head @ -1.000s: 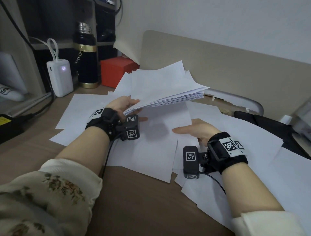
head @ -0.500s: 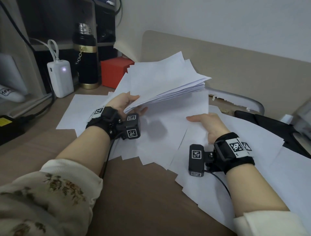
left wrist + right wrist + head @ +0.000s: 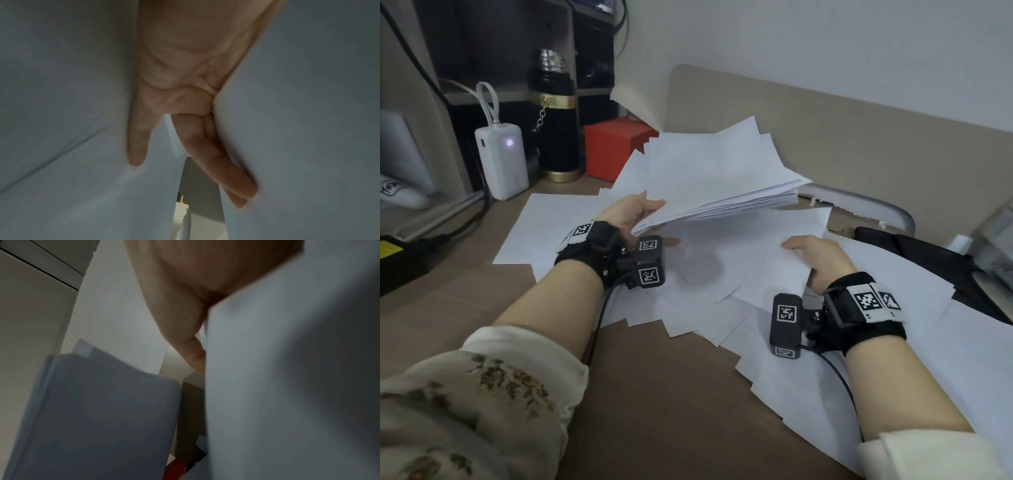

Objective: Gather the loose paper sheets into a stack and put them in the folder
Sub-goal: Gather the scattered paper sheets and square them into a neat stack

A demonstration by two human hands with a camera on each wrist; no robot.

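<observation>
My left hand (image 3: pixel 661 222) holds a thick stack of white sheets (image 3: pixel 715 178) raised over the desk, thumb on top and fingers beneath. The left wrist view shows those fingers (image 3: pixel 216 162) against the paper (image 3: pixel 308 113). My right hand (image 3: pixel 801 253) pinches the edge of a loose sheet (image 3: pixel 756 253) and lifts it slightly below the stack. In the right wrist view the sheet (image 3: pixel 287 386) stands beside the thumb (image 3: pixel 185 321), with the stack (image 3: pixel 102 418) at lower left. Several more sheets (image 3: pixel 893 359) lie scattered on the desk. A grey translucent cover (image 3: pixel 876 209), perhaps the folder, lies behind.
At the back left stand a white power bank (image 3: pixel 503 161), a black flask (image 3: pixel 556 137) and a red box (image 3: pixel 613 150). A black item (image 3: pixel 928 253) lies at the right. A beige panel (image 3: pixel 859 144) closes off the back. Bare brown desk (image 3: pixel 671 411) shows in front.
My right hand moved away from me and to the right, from lying flat on the sheets to pinching one and raising it. The stack in my left hand rose slightly.
</observation>
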